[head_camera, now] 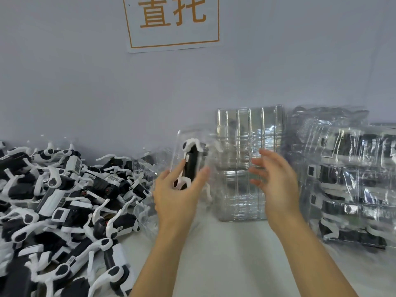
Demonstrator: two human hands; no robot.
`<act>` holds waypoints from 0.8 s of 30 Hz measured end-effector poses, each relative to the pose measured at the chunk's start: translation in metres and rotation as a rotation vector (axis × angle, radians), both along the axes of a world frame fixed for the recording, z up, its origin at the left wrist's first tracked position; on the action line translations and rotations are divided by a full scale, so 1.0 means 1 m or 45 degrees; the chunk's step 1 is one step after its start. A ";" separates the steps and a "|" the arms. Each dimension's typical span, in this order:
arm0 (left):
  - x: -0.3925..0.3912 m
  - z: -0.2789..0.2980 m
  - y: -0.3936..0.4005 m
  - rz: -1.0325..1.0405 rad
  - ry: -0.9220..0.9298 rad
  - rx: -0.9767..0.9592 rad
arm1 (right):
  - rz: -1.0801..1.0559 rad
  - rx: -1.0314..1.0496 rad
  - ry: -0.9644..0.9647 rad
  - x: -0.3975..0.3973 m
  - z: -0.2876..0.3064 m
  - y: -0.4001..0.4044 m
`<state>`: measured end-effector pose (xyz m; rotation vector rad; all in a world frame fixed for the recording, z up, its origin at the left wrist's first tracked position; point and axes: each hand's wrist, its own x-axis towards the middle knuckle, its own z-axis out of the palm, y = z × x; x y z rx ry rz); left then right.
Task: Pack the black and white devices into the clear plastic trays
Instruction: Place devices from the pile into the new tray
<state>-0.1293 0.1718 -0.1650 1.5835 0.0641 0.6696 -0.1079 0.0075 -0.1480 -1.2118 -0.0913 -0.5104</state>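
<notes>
My left hand (175,196) holds a clear plastic tray (182,142) tilted upright, with one black and white device (191,166) sitting in it. Its thumb and fingers curl round the tray's lower part. My right hand (276,179) hovers to the right of that tray with fingers spread and relaxed, touching nothing that I can make out. Just behind it stands a stack of empty clear trays (248,146). A large heap of loose black and white devices (64,202) covers the table's left side.
Stacks of filled clear trays (351,181) stand at the right, some wrapped in plastic. Another clear tray (143,168) lies at the heap's edge. A grey wall with a white and orange sign (173,22) rises behind. The pale table (225,254) runs between my forearms.
</notes>
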 end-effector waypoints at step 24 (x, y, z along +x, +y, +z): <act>0.008 -0.035 0.015 -1.228 0.034 -1.154 | 0.112 -1.043 -0.408 -0.013 -0.001 0.032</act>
